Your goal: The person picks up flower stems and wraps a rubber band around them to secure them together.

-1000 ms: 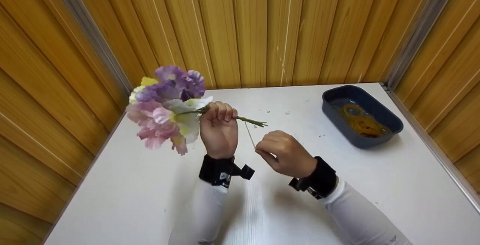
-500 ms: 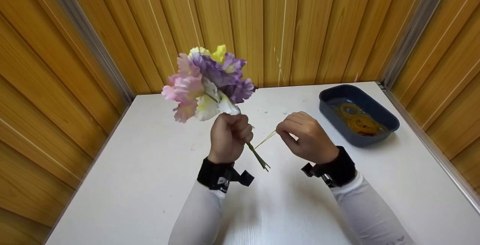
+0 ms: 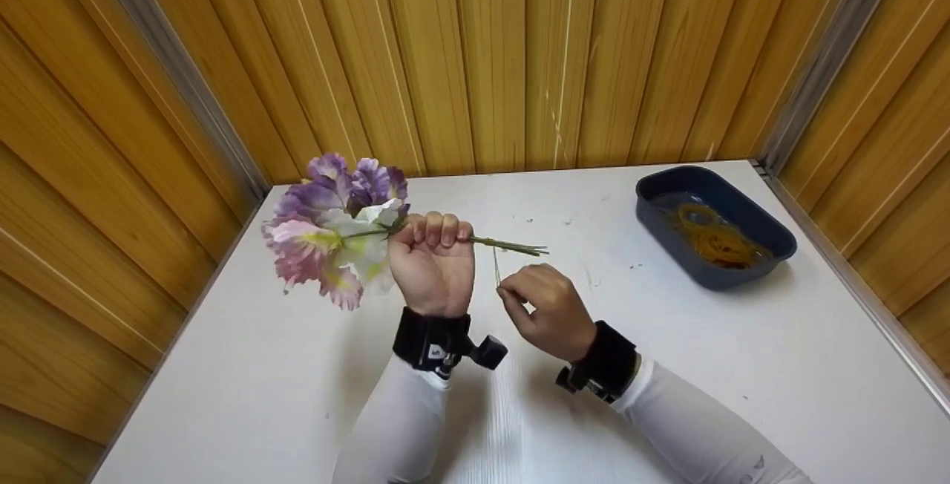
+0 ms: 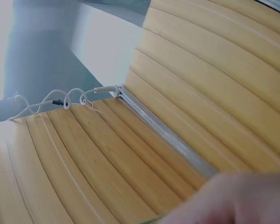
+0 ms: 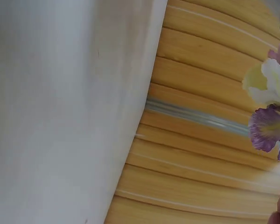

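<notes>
My left hand point(image 3: 434, 265) grips a bunch of artificial flowers point(image 3: 326, 235) by its green stems point(image 3: 512, 245), palm turned up. The purple, pink and white blooms point left, and the stem ends stick out to the right of the fingers. From the stems a thin rubber band point(image 3: 496, 267) stretches down to my right hand point(image 3: 545, 306), which pinches its lower end between thumb and fingertips. Part of the left hand point(image 4: 233, 203) blurs across the bottom of the left wrist view. Some petals point(image 5: 270, 126) show at the right edge of the right wrist view.
A dark blue tub point(image 3: 712, 276) holding several yellowish rubber bands point(image 3: 716, 239) stands at the right of the white table point(image 3: 223, 365). Wood-patterned walls point(image 3: 497, 61) enclose the table at the back and sides. A coiled white cable point(image 4: 65, 98) runs along a wall top.
The bunch first swung upright with the left wrist turning, then tipped back to the left. My right hand went up and right with the band, then came back down and left.
</notes>
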Demonstrator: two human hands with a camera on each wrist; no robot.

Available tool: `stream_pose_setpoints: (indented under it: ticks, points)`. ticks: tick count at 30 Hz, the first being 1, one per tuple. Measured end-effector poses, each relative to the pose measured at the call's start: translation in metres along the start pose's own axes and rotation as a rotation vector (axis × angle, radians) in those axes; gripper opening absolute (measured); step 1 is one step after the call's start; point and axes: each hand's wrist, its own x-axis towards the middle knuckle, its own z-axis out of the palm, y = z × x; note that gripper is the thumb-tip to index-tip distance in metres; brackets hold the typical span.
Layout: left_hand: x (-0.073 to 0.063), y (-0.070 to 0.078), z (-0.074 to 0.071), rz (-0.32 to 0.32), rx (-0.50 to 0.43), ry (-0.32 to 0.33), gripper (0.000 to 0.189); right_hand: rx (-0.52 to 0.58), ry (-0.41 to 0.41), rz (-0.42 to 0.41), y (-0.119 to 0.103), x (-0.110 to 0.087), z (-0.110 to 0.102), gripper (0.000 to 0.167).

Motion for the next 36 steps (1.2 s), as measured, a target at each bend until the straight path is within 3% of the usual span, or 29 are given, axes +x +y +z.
stream_pose_setpoints:
  ticks: [4, 8, 12, 19, 23, 28, 33, 36]
  points:
    - [-0.002, -0.005, 0.002, 0.160, 0.201, -0.067, 0.026, -0.064, 0.007, -0.058, -0.014, 0.011, -0.011, 0.013]
    - [-0.006, -0.008, 0.003, 0.195, 0.327, -0.140, 0.033, -0.108, 0.016, -0.076, -0.013, 0.022, -0.030, 0.012]
    - [-0.012, -0.005, 0.009, 0.132, 0.426, -0.119, 0.033, -0.111, 0.018, -0.062, -0.002, 0.027, -0.045, 0.011]
    - [-0.012, 0.002, 0.010, -0.042, 0.563, -0.125, 0.034, -0.029, 0.005, -0.005, 0.014, 0.028, -0.053, 0.012]
    - [-0.010, 0.009, 0.008, -0.072, 0.537, -0.118, 0.034, 0.057, -0.029, 0.048, 0.017, 0.026, -0.053, 0.014]
    - [-0.006, 0.016, 0.005, -0.119, 0.424, -0.100, 0.028, 0.171, -0.084, 0.115, 0.016, 0.023, -0.051, 0.017]
    - [-0.002, 0.021, 0.003, -0.284, 0.258, -0.149, 0.027, 0.284, -0.137, 0.205, 0.016, 0.020, -0.051, 0.017]
    - [-0.001, 0.022, 0.002, -0.394, 0.092, -0.184, 0.026, 0.339, -0.154, 0.235, 0.015, 0.018, -0.050, 0.017]
